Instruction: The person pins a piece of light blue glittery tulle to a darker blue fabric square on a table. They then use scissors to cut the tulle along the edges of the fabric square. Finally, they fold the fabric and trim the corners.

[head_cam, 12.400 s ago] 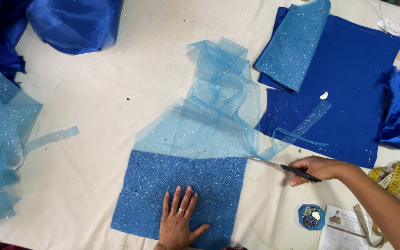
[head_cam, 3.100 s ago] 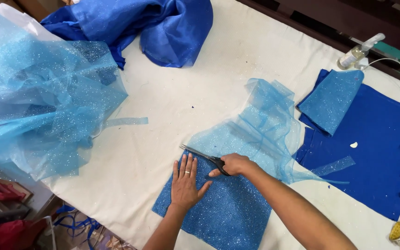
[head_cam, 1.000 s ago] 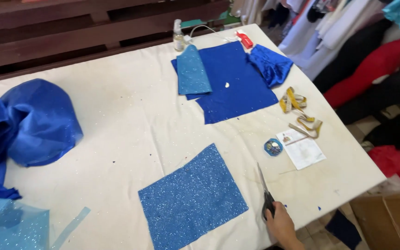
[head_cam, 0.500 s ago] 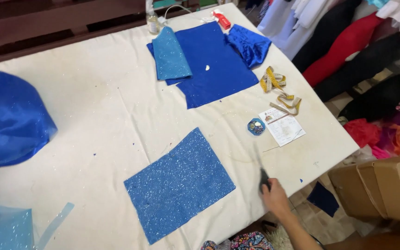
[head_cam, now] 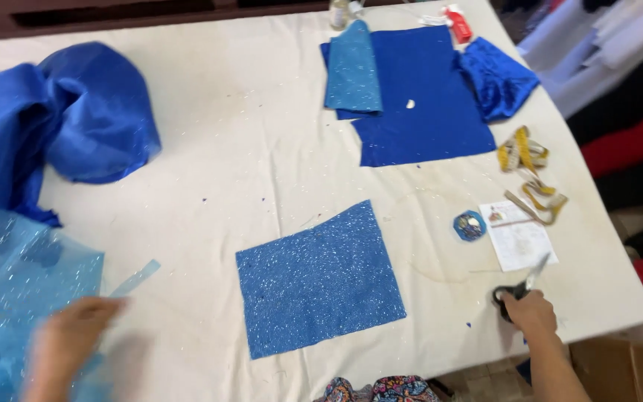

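Scissors (head_cam: 519,286) sit clamped in the right hand (head_cam: 530,313) on the counter (head_cam: 247,171); the blurred left hand (head_cam: 68,346) touches tulle (head_cam: 9,298), grip unclear.

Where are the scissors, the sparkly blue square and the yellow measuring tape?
scissors (head_cam: 524,286): head view, on the blades just above the right hand.
sparkly blue square (head_cam: 320,279): head view, middle of the cloth.
yellow measuring tape (head_cam: 524,154): head view, on its coiled upper part.

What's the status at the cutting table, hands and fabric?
Right hand grips scissors at table edge. Left hand, blurred, on light blue tulle. Glitter fabric rectangle flat, untouched.
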